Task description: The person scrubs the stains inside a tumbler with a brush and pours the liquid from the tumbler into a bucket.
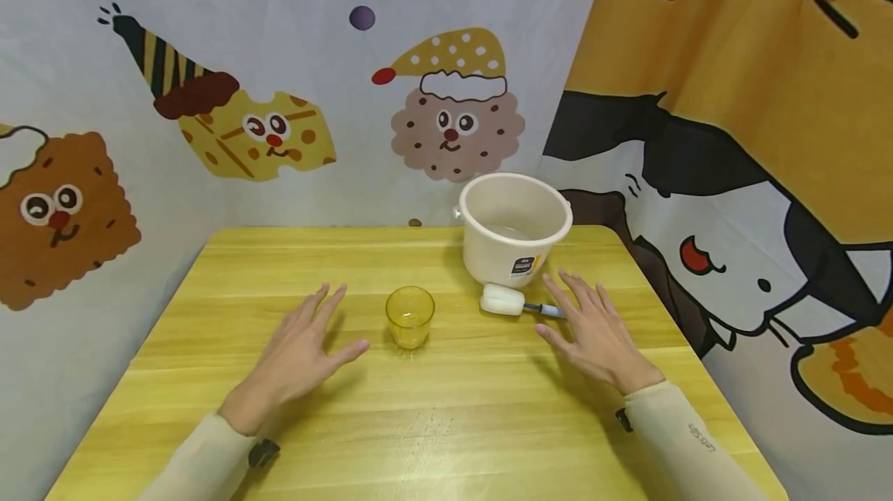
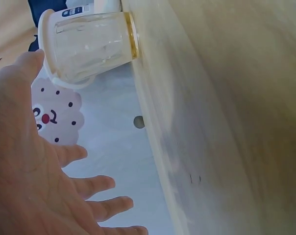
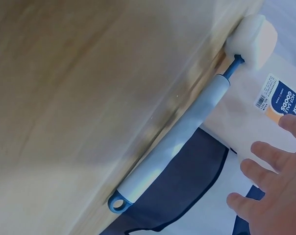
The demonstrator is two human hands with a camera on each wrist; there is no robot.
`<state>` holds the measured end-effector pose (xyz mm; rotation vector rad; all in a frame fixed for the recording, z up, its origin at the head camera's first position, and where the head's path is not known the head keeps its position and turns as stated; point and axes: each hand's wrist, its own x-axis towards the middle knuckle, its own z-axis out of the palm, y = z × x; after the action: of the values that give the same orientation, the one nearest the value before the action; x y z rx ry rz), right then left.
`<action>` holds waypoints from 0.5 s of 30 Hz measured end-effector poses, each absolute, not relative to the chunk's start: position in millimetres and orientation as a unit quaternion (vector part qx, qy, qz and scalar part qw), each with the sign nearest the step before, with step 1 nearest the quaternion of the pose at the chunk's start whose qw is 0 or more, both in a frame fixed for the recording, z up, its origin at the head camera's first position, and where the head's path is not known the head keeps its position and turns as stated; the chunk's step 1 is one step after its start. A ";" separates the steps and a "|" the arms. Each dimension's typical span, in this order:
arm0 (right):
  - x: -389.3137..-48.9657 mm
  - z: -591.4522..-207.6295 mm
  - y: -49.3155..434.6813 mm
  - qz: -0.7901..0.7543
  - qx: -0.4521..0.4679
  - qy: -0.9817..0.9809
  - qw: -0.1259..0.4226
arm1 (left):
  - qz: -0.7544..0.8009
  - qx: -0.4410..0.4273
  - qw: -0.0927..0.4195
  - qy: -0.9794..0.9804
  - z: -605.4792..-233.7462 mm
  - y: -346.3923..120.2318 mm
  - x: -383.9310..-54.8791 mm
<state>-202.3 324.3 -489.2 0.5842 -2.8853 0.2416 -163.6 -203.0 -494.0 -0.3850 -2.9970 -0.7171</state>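
Observation:
An amber glass cup [image 1: 410,318] stands upright near the middle of the wooden table. My left hand [image 1: 296,354] hovers to its left, fingers spread, holding nothing; in the left wrist view the cup [image 2: 91,46] shows beyond the thumb. A sponge cup brush [image 1: 504,301] lies on the table, its white head toward the left. Over its handle end is my right hand [image 1: 593,334], fingers spread and apart from it. The right wrist view shows the brush's whole pale blue handle [image 3: 175,142] with a hanging loop.
A cream bucket [image 1: 481,253] with a label stands at the back right of the table [image 1: 432,439], just behind the brush head. Cartoon-printed cloth [image 1: 279,20] hangs behind and to the right of the table.

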 end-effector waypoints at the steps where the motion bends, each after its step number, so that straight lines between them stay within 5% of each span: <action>1: -202.7 -489.3 324.3 0.080 0.197 -0.972 0.095 | -0.232 -0.125 0.018 -0.964 -494.0 -201.9 -164.1; 15: -208.9 -487.1 326.5 0.081 0.191 -0.975 0.082 | -0.245 -0.136 0.014 -0.960 -492.3 -191.9 -171.3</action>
<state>-208.9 326.5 -487.1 0.5717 -2.9124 0.2435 -171.3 -191.9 -492.3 -0.4246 -2.9885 -0.7635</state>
